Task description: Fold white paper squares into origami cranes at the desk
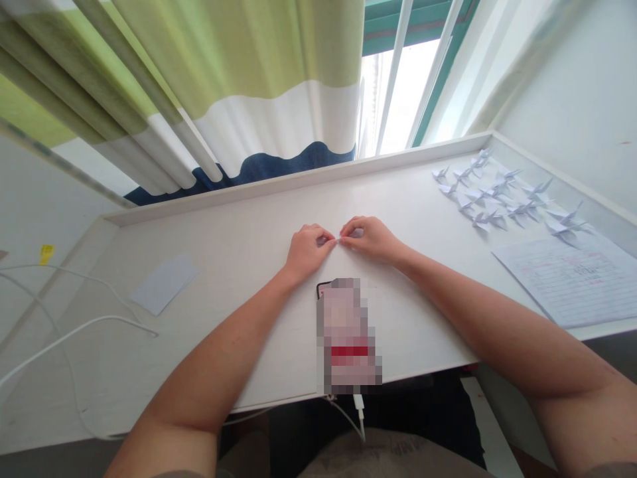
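My left hand and my right hand meet at the middle of the white desk. Between their fingertips they pinch a small piece of white folded paper, which is mostly hidden by the fingers. Both hands are closed, knuckles up, and rest on the desk surface. A phone lies flat just in front of my wrists, plugged into a white cable at its near end.
Several folded white paper cranes lie at the far right. A lined sheet lies near the right edge. A small blank paper slip rests at the left, beside white cables. A curtain hangs behind the desk.
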A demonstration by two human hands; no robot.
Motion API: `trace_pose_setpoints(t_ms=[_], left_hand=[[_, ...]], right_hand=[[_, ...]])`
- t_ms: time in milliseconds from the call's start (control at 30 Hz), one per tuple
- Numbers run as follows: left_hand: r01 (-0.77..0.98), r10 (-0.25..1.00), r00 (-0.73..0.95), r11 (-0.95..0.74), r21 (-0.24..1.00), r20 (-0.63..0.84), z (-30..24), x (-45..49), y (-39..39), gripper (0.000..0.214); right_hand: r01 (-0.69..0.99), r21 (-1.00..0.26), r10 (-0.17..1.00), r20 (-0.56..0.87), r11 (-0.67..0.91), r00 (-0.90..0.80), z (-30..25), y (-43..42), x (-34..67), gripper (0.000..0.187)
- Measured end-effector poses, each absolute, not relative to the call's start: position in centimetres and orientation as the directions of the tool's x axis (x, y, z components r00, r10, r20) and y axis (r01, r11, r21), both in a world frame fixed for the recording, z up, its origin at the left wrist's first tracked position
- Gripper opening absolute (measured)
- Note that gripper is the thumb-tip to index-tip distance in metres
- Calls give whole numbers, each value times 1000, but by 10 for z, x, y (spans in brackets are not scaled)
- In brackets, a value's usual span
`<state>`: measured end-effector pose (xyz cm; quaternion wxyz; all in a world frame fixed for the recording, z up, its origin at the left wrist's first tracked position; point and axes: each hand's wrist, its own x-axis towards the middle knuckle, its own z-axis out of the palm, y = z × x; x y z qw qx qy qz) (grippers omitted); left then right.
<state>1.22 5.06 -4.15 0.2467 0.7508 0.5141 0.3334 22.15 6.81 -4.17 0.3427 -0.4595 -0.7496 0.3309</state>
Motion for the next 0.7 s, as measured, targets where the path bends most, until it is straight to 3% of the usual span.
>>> trace_pose_setpoints(t_ms=[700], left_hand=[[624,973,199,-215,751,113,-32,17,51,14]], right_hand=[[501,-825,934,84,260,-346,-32,71,219,15]])
